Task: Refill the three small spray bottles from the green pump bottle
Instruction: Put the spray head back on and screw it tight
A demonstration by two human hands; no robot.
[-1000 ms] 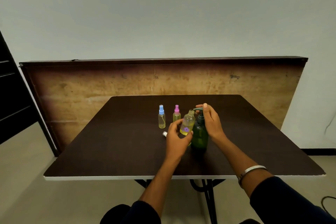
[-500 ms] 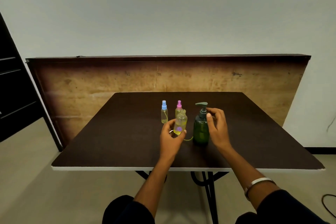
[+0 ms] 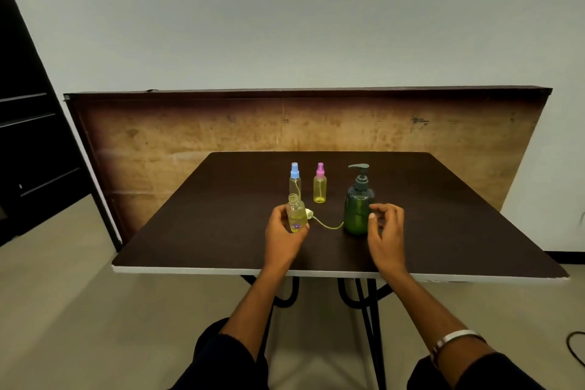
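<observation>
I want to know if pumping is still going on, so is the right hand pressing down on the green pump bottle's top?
No, the right hand hangs open beside the green pump bottle, below its raised pump top.

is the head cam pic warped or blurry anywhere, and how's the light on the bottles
Head view: wide-angle warp tilts the dark doorway at left and bows the dark brown table's white front edge; light is dim and even, with no hard shadows or glare; the green pump bottle and the open clear small bottle in the left hand look soft, their fine detail lost.
</observation>
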